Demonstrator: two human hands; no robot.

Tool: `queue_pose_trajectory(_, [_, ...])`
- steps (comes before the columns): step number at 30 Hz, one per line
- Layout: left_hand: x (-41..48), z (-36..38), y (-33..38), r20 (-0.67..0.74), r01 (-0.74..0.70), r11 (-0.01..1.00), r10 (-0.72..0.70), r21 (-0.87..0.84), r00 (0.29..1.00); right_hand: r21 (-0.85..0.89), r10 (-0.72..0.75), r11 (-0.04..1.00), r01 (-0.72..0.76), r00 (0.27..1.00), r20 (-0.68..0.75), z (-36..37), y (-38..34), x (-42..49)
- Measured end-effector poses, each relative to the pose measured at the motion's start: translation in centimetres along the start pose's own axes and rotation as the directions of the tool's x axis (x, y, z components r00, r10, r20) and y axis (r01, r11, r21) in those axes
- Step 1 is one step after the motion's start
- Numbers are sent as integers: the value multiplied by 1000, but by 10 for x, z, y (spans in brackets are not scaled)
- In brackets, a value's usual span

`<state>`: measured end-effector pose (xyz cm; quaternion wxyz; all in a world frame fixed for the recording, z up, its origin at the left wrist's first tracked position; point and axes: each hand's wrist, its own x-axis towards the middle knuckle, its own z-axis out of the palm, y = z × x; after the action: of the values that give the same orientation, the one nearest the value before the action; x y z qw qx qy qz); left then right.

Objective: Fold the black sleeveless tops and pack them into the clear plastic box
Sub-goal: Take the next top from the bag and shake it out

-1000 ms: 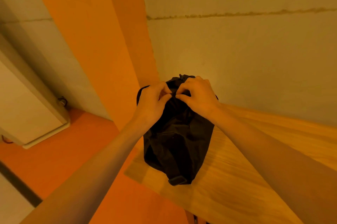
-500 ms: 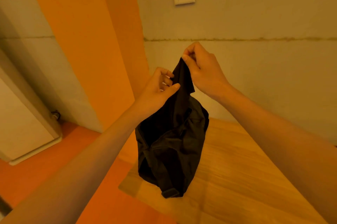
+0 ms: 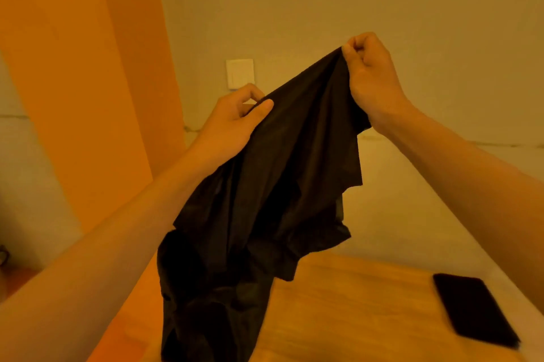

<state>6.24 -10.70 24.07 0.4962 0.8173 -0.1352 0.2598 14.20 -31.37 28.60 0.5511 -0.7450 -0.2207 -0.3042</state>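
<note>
Well, my left grip (image 3: 232, 123) pinches the top edge of the black top (image 3: 265, 199) between thumb and fingers. My right grip (image 3: 371, 79), up at 1 o'clock, is curled tight on the same edge. The thin, soft cloth hangs in wrinkly folds over the wooden tabletop (image 3: 353, 317). Its bottom is cut off at 6 o'clock, so I cannot tell its shape. A flat, dark, blurry rectangle (image 3: 474, 311) lies on the tabletop at 4 o'clock.
</note>
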Motion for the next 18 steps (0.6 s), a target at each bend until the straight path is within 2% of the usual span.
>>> queue_pose_trajectory(2, [9,9,13,-2,-24,1000,24,16,1000,-70,-13,997,18,998,65,-29,-10,6])
queue_pose_trajectory(4, [13,23,25,37,6,999,-5,-36,999,-112,-42,992,65,980,197,-56,-17,7])
queue_pose_trajectory(6, [12,46,37,228,72,990,-43,-120,973,-154,-40,982,106,923,382,-76,-24,4])
queue_pose_trajectory(8, [5,82,46,442,124,977,-35,-174,896,-209,-7,968,138,849,528,-88,-28,-1])
queue_pose_trajectory(9, [0,104,49,478,156,962,-32,-222,878,-244,3,956,163,826,564,-92,-28,-4])
queue_pose_trajectory(11, [-6,140,52,399,232,904,-76,-358,914,-295,0,932,210,814,581,-97,-24,-11])
queue_pose_trajectory(13, [-8,165,54,312,304,808,-157,-506,937,-307,5,935,179,857,515,-114,-9,-19])
queue_pose_trajectory(15, [-8,174,52,267,314,767,-192,-560,944,-271,67,961,57,901,428,-141,9,-36])
queue_pose_trajectory(16, [-9,176,50,247,296,763,-183,-575,951,-244,123,969,-19,900,418,-156,21,-47])
queue_pose_trajectory(18, [-14,177,46,230,272,739,-161,-616,960,-225,280,955,-192,828,486,-176,48,-77])
